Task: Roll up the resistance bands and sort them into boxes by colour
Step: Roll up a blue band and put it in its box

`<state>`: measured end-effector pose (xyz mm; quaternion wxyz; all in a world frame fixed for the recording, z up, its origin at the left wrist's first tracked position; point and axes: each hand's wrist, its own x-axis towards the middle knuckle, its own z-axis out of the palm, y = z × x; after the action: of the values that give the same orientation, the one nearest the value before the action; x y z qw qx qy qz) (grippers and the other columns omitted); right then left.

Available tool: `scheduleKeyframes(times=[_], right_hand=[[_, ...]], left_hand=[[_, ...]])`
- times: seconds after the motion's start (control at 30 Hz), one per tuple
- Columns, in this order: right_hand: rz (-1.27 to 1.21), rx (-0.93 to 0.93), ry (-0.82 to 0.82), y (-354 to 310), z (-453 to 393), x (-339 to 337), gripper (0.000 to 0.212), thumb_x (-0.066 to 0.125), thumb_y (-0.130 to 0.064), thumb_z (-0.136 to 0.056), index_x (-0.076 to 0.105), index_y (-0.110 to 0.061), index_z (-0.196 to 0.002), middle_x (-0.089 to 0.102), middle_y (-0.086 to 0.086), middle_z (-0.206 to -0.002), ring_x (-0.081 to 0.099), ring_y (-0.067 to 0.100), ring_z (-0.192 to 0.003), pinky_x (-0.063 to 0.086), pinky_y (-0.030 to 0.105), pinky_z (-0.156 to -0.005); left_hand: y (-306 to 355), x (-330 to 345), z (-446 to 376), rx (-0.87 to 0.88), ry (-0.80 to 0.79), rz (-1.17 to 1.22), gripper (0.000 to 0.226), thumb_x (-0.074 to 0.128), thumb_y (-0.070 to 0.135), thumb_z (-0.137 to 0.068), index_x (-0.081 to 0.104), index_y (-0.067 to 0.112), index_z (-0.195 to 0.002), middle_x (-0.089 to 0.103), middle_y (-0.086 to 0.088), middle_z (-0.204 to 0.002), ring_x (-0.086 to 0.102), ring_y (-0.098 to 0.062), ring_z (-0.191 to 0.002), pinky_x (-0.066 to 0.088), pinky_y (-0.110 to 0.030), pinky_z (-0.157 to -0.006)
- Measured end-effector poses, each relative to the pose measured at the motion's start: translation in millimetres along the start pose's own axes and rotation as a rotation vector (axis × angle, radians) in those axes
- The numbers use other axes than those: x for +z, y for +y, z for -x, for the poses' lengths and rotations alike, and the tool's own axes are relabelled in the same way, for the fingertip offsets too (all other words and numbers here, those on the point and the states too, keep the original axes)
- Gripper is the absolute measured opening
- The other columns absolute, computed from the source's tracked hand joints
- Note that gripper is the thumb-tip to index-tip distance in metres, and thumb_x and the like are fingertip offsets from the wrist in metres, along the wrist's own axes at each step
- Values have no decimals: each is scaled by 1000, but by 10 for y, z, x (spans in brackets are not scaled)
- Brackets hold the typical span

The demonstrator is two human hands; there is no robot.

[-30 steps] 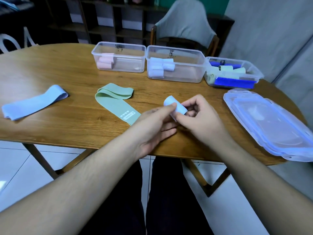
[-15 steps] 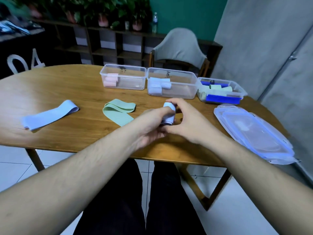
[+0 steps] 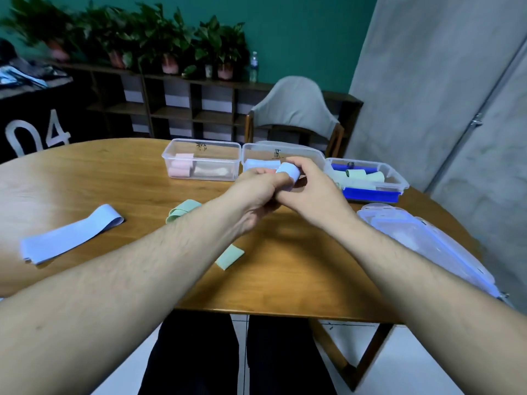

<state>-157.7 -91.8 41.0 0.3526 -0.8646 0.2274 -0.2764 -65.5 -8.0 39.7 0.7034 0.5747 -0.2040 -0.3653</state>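
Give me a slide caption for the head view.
Both hands hold a rolled light-blue band before the middle box.

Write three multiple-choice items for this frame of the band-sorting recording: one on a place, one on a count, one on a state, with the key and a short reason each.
1. Where does the flat light blue band lie?
A. On the table, left of the arms
B. In the middle box
C. On the stacked lids

2. How many clear boxes stand in the row at the back of the table?
A. Two
B. Three
C. Four

3. What state is the band in the hands?
A. Laid out flat
B. Rolled into a small roll
C. Dropped in a box

Key:
1 A: it lies flat on the wooden table, at the left.
2 B: the pink box, the middle box and the right box.
3 B: the left hand and right hand pinch a light blue roll above the table.
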Motion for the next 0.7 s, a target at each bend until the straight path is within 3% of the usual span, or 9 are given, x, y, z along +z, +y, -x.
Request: scheduleKeyframes(times=[0.07, 0.13, 0.23, 0.3, 0.43, 0.57, 0.7], right_hand=[[-66, 20, -26, 47, -141, -25, 61, 80, -26, -78, 54, -27, -133, 65, -12, -113, 64, 1, -94, 45, 8, -77], [-131, 38, -56, 138, -301, -61, 52, 80, -23, -81, 58, -25, -128, 66, -13, -109, 62, -8, -85, 47, 7, -75], [-172, 101, -120, 309, -575, -146, 36, 72, -20, -88, 63, -26, -122, 69, -8, -113, 66, 3, -100, 56, 22, -85], [-237, 165, -146, 411, -795, -203, 26, 69, -17, -90, 65, -27, -113, 72, -2, -107, 70, 14, -99, 59, 30, -84], [-280, 202, -205, 578, -1273, -284, 30, 75, -19, -87, 65, -25, -115, 75, 4, -95, 71, 18, -81, 56, 30, -75], [-199, 212, -289, 699, -1679, -281, 32, 78, -19, -84, 70, -15, -114, 73, 5, -94, 68, 11, -77, 54, 22, -69], [-188, 283, -341, 852, -1971, -220, 28, 76, -7, -84, 69, -5, -111, 68, 6, -84, 64, 12, -69, 53, 20, -64]], left_hand=[[49, -46, -195, 22, 13, -106, 15, 64, 1, -84, 57, 15, -84, 61, -7, -77, 53, -12, -61, 41, -20, -59], [84, -112, -412, 51, 8, -194, 15, 67, 1, -83, 60, 13, -89, 65, -9, -85, 55, -14, -69, 43, -22, -63], [149, -214, -706, 87, -21, -343, 25, 74, 1, -79, 65, 9, -101, 67, -11, -94, 60, -18, -78, 50, -29, -73], [215, -262, -900, 122, -77, -426, 28, 77, 1, -78, 68, 7, -103, 69, -8, -93, 63, -15, -80, 53, -25, -76], [363, -276, -1291, 201, -104, -539, 31, 79, -1, -77, 69, 6, -106, 69, -4, -89, 64, -11, -76, 54, -16, -70], [445, -272, -1674, 273, -93, -781, 32, 85, 14, -73, 70, 19, -101, 67, 2, -92, 57, -7, -71, 44, -13, -55], [393, -309, -2027, 311, -173, -924, 32, 81, 27, -80, 67, 23, -108, 67, 5, -92, 56, -8, -72, 42, -15, -60]])
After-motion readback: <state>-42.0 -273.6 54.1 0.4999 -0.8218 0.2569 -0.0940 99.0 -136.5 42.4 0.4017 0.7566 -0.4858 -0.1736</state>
